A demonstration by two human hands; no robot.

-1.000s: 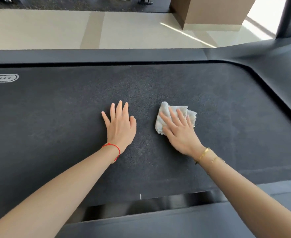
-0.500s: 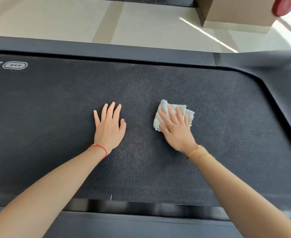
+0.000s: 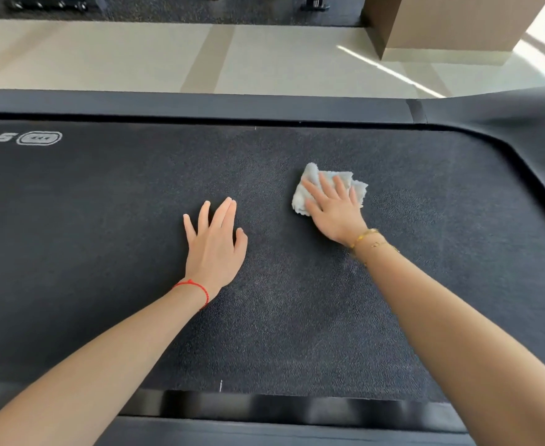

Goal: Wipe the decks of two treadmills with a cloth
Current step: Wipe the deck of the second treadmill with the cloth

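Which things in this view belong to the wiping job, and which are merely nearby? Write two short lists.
Part of the job:
cloth, pressed flat under the right hand
treadmill belt
left hand, resting flat on the belt

Merely nearby:
tan block on the pale floor
dark gym equipment at the far edge

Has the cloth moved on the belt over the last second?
Yes. The cloth under the right hand slid away, closer to the belt's far edge.
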